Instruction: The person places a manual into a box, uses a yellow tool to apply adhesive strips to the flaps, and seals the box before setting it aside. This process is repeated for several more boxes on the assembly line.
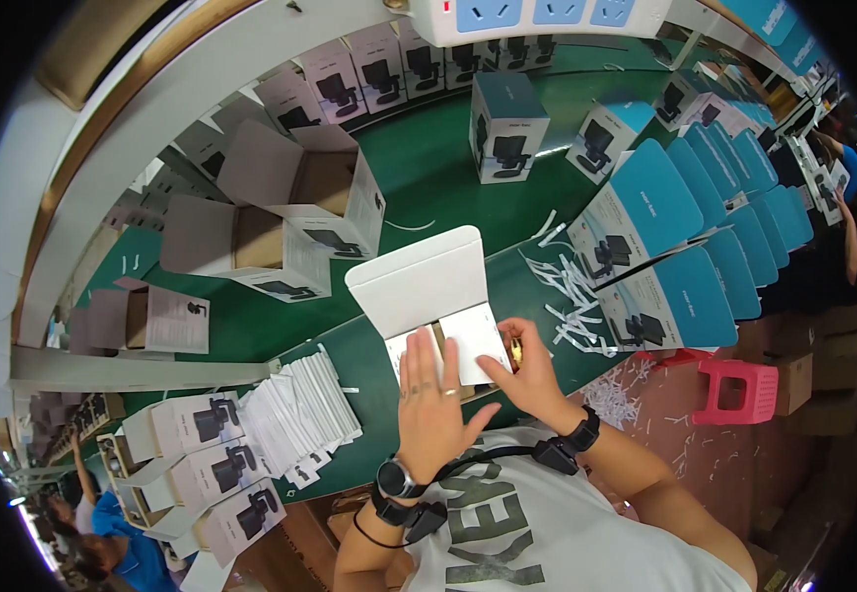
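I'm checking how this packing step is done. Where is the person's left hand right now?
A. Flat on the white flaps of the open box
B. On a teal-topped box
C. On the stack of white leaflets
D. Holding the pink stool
A: the left hand lies palm-down on the inner flaps of the open white box, beside the right hand.

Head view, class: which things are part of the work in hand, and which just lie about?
In hand:
left hand
right hand
open white box
white leaflet

Lying about:
paper strips
leaflet stack
blue-topped boxes
pink stool
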Demonstrator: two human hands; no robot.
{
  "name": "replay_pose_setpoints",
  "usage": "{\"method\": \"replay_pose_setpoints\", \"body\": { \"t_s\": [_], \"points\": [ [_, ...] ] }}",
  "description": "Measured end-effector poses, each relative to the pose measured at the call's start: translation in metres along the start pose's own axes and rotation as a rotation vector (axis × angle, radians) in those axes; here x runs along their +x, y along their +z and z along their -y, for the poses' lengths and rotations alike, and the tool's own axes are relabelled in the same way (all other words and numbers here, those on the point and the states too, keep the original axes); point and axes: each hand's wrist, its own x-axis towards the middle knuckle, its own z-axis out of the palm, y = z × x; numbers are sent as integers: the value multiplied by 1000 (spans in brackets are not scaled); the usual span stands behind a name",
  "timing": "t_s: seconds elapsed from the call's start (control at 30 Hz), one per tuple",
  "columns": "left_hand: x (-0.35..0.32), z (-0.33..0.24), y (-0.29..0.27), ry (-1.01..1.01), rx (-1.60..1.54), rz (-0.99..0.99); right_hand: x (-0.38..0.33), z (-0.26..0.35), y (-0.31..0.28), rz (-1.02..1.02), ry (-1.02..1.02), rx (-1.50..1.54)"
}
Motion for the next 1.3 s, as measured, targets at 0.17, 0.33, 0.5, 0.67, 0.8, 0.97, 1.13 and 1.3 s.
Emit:
{"method": "replay_pose_setpoints", "body": {
  "t_s": [0.17, 0.33, 0.5, 0.67, 0.8, 0.97, 1.13, 1.3],
  "points": [
    [3, -1, 15, 85, 326, 204, 23, 18, -34, 119, -153, -152],
    [4, -1, 12, 84, 313, 211, 61, 18, -45, 26, -279, -406],
    [4, 2, 13, 100, 301, 192, 67, 21, -46, 9, -321, -510],
    [6, 1, 11, 87, 306, 208, 68, 19, -44, 11, -304, -497],
    [6, -1, 12, 84, 309, 216, 63, 17, -43, 42, -273, -451],
    [7, -1, 12, 86, 302, 213, 51, 26, -44, 138, -305, -373],
    [5, -1, 13, 92, 276, 188, 54, 32, -48, 248, -187, -266],
    [2, 1, 13, 108, 250, 150, 60, -16, -92, 32, 149, -234]
  ]
}}
